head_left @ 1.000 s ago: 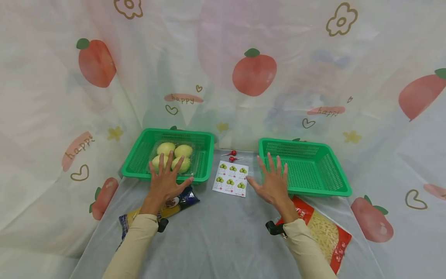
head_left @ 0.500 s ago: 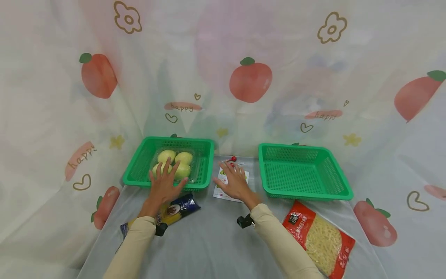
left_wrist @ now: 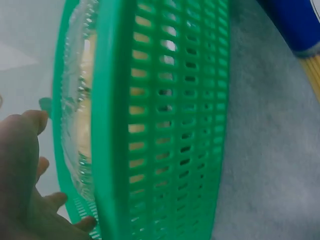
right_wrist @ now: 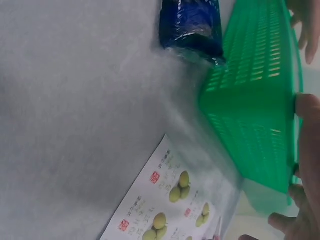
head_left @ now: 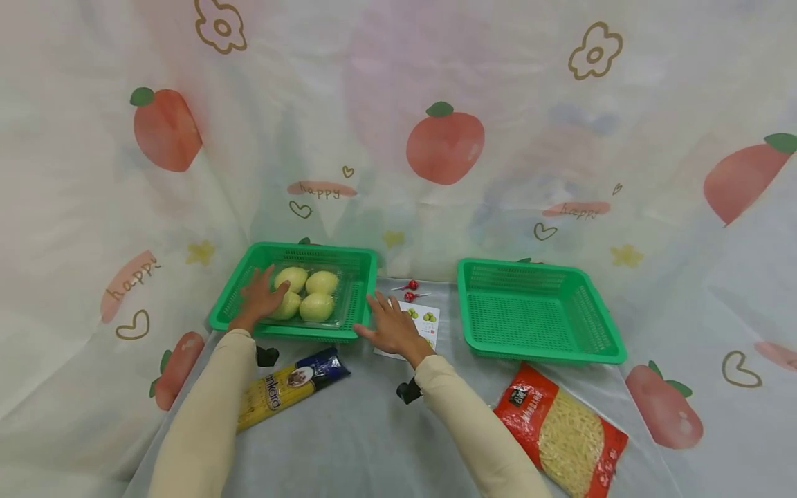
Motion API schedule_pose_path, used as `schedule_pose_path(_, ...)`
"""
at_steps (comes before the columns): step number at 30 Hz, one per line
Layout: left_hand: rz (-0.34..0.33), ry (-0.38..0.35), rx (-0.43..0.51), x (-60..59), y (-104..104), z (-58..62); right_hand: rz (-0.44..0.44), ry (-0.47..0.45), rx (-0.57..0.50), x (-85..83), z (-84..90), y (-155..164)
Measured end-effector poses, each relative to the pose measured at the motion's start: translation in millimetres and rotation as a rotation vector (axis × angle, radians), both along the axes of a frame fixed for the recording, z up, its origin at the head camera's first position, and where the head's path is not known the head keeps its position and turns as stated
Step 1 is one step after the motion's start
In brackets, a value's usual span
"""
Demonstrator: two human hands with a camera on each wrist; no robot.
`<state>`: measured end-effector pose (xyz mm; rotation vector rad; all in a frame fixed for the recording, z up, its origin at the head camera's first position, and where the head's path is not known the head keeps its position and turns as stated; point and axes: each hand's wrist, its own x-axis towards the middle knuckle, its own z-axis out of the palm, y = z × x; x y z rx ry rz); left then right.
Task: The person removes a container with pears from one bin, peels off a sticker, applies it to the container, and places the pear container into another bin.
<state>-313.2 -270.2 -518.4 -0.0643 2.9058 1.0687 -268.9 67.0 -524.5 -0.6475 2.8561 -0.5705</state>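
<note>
- Left hand [head_left: 261, 299] was inside the left green basket [head_left: 239, 301], fingers spread loose against the clear pear tray [head_left: 309, 294]; no grip visible.
- Right hand [head_left: 391, 326] rested flat and relaxed at that basket's right rim, over the sticker sheet [head_left: 425, 319] — likely bracing it from both sides.
- Pasta pack [head_left: 292, 389] lay on the counter [head_left: 373, 429] just in front.
- Second green basket [head_left: 538, 315] and red noodle bag [head_left: 563, 429] sat well right.
</note>
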Motion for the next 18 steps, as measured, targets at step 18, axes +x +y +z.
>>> schedule_pose_path(18, -0.067, -0.201, 0.125, -21.5, -19, -1.6, -0.010, -0.010, 0.038, -2.1, -0.9, -4)
